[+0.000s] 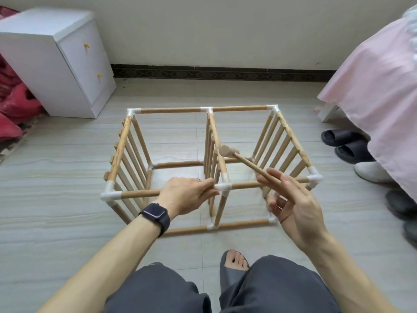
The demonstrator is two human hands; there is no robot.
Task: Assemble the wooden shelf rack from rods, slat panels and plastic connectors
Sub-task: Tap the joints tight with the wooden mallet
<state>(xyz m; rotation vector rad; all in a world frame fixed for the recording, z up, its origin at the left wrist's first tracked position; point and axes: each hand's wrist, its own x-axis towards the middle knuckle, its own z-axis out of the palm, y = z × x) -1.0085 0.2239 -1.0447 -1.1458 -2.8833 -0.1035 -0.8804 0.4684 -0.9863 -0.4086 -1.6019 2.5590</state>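
The rack lies on the floor in the middle of the frame, a box of wooden rods joined at the corners by white connectors. Three slat panels stand upright in it: one on the left, one in the centre, one on the right.

The left hand, with a dark watch on its wrist, is curled round the near top rod, its fingertips just beside the middle connector.

The right hand is right of centre, just over the same top rail. It holds a wooden mallet by the end of the handle, gripped between thumb and fingers; the lower fingers are blurred. The handle slants up and left, and the mallet head sits at the top rod of the centre panel; whether it touches the rod I cannot tell.

A white cabinet stands at the upper left with red cloth beside it. A pink bed cover hangs at the upper right, with dark slippers below it. The person's knees and a foot in a slipper fill the bottom edge.
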